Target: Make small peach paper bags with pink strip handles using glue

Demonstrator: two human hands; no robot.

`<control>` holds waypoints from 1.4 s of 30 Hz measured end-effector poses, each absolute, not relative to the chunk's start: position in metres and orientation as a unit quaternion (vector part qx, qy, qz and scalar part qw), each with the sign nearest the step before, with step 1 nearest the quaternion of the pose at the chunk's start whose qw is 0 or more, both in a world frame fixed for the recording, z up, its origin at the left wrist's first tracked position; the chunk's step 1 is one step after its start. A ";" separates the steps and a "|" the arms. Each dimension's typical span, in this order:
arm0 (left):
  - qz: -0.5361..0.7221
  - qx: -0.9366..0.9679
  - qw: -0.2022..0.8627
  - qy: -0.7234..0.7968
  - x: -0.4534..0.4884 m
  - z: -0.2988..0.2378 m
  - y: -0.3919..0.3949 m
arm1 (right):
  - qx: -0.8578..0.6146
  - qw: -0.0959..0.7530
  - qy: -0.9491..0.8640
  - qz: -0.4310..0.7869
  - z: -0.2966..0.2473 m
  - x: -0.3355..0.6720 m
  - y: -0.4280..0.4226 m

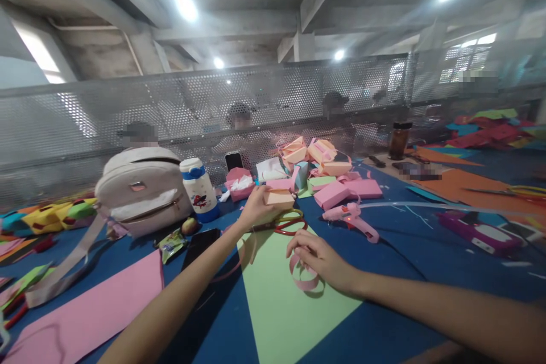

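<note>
In the head view, we see our left hand (257, 207) at the left end of a pale orange paper box (279, 199), which sits toward the far edge of the surface (396, 256), beyond the green sheet (281, 296). The fingers touch the box; whether they grip it, we cannot tell. Our right hand (319, 256), fingers curled, pinches one looped pink paper strip (306, 283) over the sheet, nearer the near edge.

Some folding looks done: folded paper pieces (322, 151) pile up along the far edge, overlapping too much for us to count. The strip appears loose and unattached, and the green sheet and the pink sheet (106, 301) at the near left corner seem unfolded, so we judge work remains.

We count one glue gun (354, 220), one pair of scissors (294, 232), one bottle (200, 193) and one bag (143, 193).
</note>
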State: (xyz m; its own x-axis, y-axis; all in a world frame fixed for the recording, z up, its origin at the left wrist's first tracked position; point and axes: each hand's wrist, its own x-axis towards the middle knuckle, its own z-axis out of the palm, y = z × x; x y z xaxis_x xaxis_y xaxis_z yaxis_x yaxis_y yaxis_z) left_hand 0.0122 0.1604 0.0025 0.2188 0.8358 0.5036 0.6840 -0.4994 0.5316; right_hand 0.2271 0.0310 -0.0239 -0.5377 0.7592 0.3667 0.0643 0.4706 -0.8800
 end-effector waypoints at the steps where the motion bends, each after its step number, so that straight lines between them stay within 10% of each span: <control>1: 0.398 0.777 0.091 0.479 0.011 0.007 0.152 | -0.272 0.401 -0.759 0.435 -0.024 0.227 0.031; 42: 0.440 0.767 0.290 0.367 0.035 -0.005 0.002 | -0.139 0.530 -0.760 0.351 0.003 0.239 0.024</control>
State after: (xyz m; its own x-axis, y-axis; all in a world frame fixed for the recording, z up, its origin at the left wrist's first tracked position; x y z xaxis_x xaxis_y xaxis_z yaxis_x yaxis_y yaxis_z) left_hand 0.0347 0.0022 -0.0051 0.3436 0.8184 0.4605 0.3081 -0.5615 0.7680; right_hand 0.2386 0.0240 0.0026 -0.4001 0.5822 0.7078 -0.1613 0.7155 -0.6797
